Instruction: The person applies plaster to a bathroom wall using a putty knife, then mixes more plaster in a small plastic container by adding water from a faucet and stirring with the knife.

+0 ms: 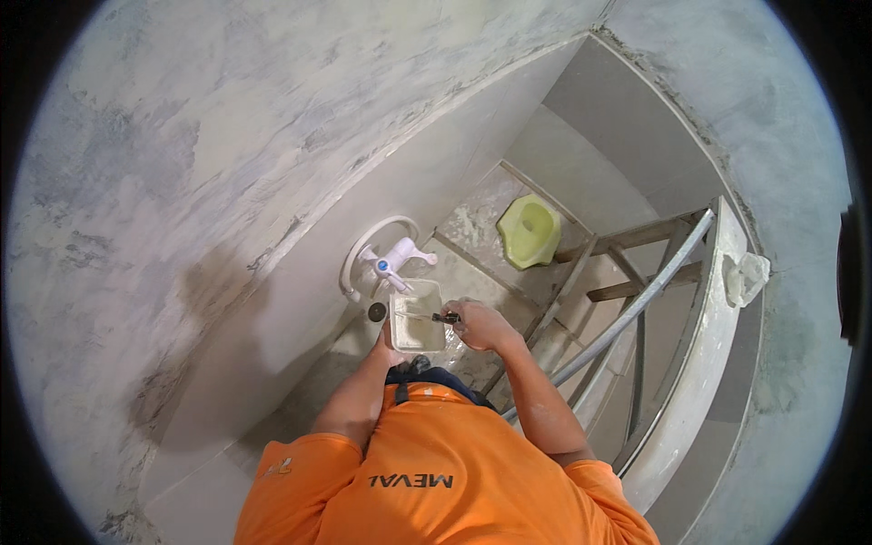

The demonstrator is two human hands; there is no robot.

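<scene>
In front of my body a rectangular whitish tub is held up, its inside smeared with pale paste. My left hand grips the tub from its left side; most of the fingers are hidden behind it. On the other side, my right hand is closed around a black-handled tool. The tool's thin, light-coloured front part reaches into the tub over the paste. Its exact kind is too small to tell.
Just beyond the tub, a white tap with a curled white hose juts from the wall. Further off lies a yellow-green squat toilet. A frame of wooden and metal bars stands close on my right, with a crumpled clear plastic bag on its board. Patchy plastered wall rises at left.
</scene>
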